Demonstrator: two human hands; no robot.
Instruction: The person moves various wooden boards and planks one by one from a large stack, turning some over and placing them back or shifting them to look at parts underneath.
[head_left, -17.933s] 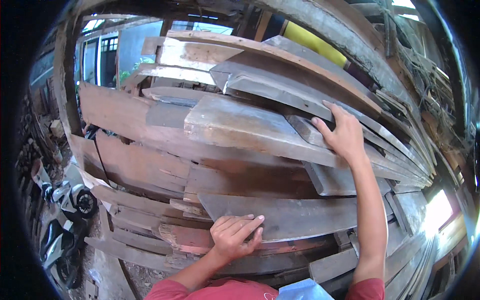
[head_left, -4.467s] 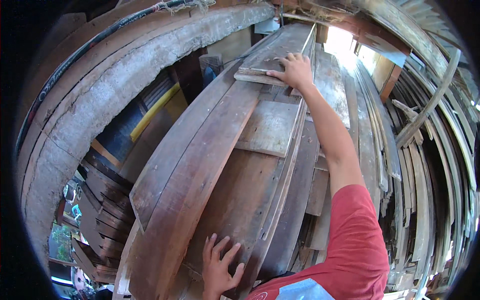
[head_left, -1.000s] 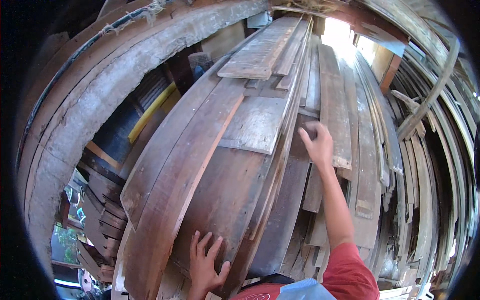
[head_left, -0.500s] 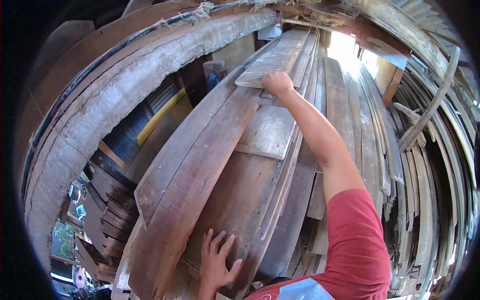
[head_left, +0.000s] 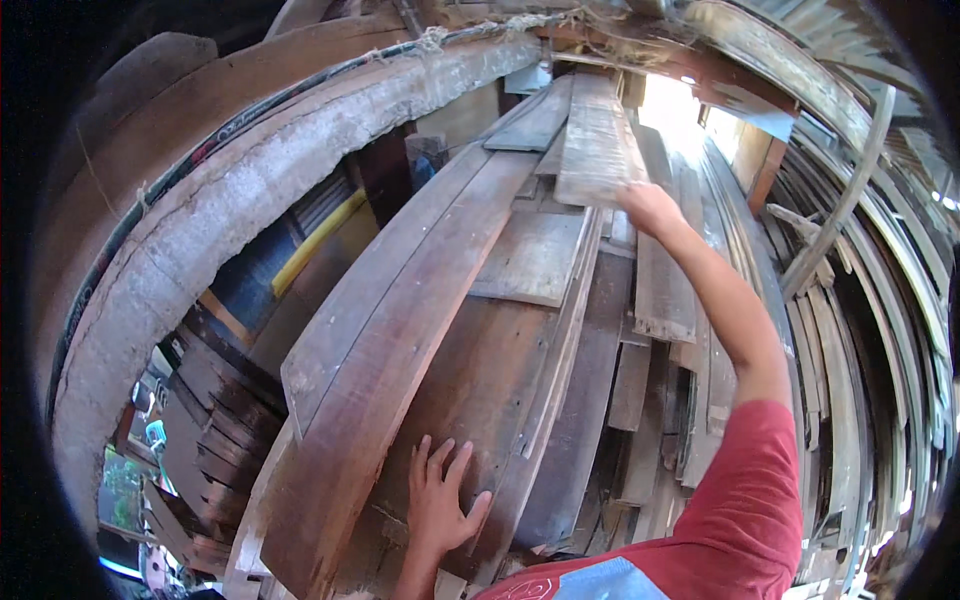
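Note:
My right hand (head_left: pixel 650 208), at the end of an outstretched arm, is closed on the near right corner of a pale, weathered wooden plank (head_left: pixel 596 145). That plank points away from me along the top of a stack of boards. My left hand (head_left: pixel 440 500) lies with spread fingers on a wide brown board (head_left: pixel 465 385) close to me, gripping nothing. Between the two hands rests a shorter grey board end (head_left: pixel 530 260). A long reddish-brown plank (head_left: pixel 400 340) runs along the left of the stack, with a greyer board (head_left: pixel 370 290) against its outer edge.
A rough concrete beam (head_left: pixel 230 180) curves along the left, with a dark cable above it. Several more planks (head_left: pixel 665 290) fill the middle right. A slanting pole (head_left: pixel 845 205) stands before stacked boards at the far right. Bright light enters at the back.
My right hand has swung the pale plank's near end to the right, uncovering a grey board on the left. My left hand stays on the brown board.

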